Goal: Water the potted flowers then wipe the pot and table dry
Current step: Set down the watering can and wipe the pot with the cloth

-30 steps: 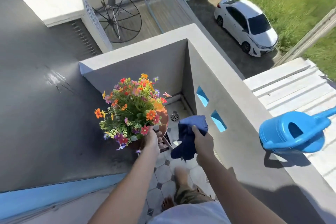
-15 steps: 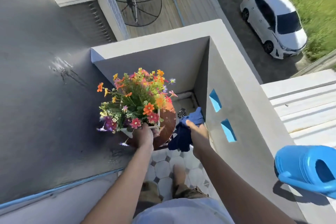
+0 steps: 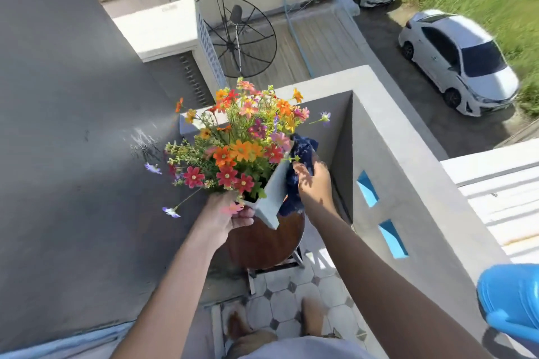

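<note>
A white square pot (image 3: 272, 197) full of orange, red and pink flowers (image 3: 242, 143) is lifted off the round brown table (image 3: 262, 242) and hangs above it. My left hand (image 3: 226, 217) grips the pot's near left corner. My right hand (image 3: 313, 183) presses a dark blue cloth (image 3: 300, 166) against the pot's right side. A blue watering can (image 3: 510, 300) sits on top of the balcony wall at the lower right, partly cut off by the frame edge.
The grey balcony wall (image 3: 408, 183) with two blue openings runs along the right. A dark grey house wall (image 3: 73, 140) fills the left. Tiled floor (image 3: 285, 300) and my feet lie below. White cars and a satellite dish are far below outside.
The pot has been raised off the table toward the camera. My right hand with the cloth moved up from beside the table onto the pot's right side.
</note>
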`<state>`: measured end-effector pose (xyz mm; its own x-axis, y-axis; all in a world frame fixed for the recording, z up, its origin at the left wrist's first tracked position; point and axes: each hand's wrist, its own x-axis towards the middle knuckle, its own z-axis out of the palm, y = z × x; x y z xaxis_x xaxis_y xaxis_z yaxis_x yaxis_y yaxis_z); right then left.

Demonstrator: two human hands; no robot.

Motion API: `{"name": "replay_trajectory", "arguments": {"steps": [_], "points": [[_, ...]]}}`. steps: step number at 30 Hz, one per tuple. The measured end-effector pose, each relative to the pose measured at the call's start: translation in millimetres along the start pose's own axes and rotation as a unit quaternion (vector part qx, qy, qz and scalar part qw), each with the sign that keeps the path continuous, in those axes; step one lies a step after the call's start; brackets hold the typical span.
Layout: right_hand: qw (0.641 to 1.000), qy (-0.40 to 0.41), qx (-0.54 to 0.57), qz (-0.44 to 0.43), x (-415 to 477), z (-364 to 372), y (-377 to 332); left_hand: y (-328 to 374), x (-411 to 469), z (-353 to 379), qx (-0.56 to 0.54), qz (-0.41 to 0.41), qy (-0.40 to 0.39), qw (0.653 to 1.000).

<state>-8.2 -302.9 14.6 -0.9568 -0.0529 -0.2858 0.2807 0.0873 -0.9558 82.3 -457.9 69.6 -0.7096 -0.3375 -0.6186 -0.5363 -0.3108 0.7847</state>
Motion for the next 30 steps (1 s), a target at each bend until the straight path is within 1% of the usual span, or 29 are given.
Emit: {"name": "replay_trajectory", "arguments": {"steps": [2, 4, 7, 11, 14, 15, 18, 21, 24, 30], "points": [[0.999, 0.018, -0.016, -0.023, 2.7, 4.7, -20.3, 11.2, -9.4, 7.3, 0.007, 0.011, -0.011, 1.000], [0.999, 0.017, -0.012, -0.048, -5.5, 9.0, -35.3, 19.2, -15.6, 16.9, 0.009, 0.018, 0.002, 1.000], [0.998, -0.008, 0.043, -0.050, -35.1, 12.2, -46.4, 29.1, -19.8, 28.2, -0.003, 0.037, 0.032, 0.999], [0.993, -0.027, -0.031, -0.113, -59.8, 6.4, -29.3, 41.0, -23.2, 31.2, -0.025, 0.065, 0.046, 0.997], [0.976, -0.053, -0.072, -0.201, -71.8, 1.2, -14.4, 48.6, -23.7, 30.8, -0.045, 0.060, 0.049, 0.996], [0.973, -0.053, -0.077, -0.211, -76.3, -0.7, -13.7, 51.0, -24.6, 31.3, -0.053, 0.059, 0.046, 0.996], [0.977, -0.032, -0.069, -0.201, -82.3, -4.2, -8.6, 55.2, -29.9, 36.2, -0.070, 0.064, 0.025, 0.995], [0.979, -0.017, -0.048, -0.197, -86.3, -1.3, -13.8, 55.6, -34.9, 42.0, -0.076, 0.074, 0.038, 0.994], [0.973, -0.011, -0.025, -0.230, -90.0, 3.4, -37.4, 56.7, -38.0, 47.4, -0.063, 0.081, 0.054, 0.993], [0.977, 0.030, 0.020, -0.209, -58.5, 3.7, -77.2, 58.6, -54.1, 49.2, -0.040, 0.078, 0.048, 0.995]]}}
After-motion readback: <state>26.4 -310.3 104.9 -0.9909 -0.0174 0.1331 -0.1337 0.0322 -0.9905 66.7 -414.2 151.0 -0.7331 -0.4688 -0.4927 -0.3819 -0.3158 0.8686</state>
